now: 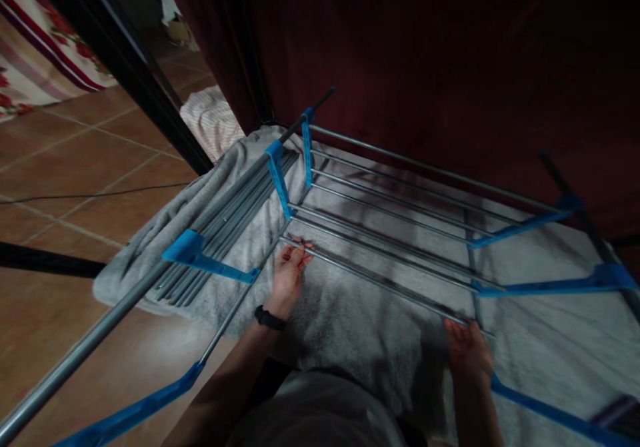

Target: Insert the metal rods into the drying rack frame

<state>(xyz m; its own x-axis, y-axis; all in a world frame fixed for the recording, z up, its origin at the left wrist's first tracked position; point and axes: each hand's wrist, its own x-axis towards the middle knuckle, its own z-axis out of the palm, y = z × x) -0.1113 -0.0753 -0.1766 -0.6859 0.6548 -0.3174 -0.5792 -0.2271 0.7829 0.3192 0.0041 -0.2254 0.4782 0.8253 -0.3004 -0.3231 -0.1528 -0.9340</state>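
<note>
A metal drying rack point(400, 234) with grey rods and blue plastic brackets stands in front of me. Under its rods lies a grey towel point(350, 314), spread wide. My left hand point(290, 270), with a black watch on the wrist, is closed around the nearest rod at its left end. My right hand point(467, 350) grips the same rod near its right end, fingers curled under it and partly hidden.
A folded side wing of the rack point(220, 234) sticks out to the left over a brown tiled floor point(75, 167). A dark red curtain point(425, 54) hangs behind. A striped cloth point(213, 120) lies by a black post, and a floral fabric point(30, 40) sits at far left.
</note>
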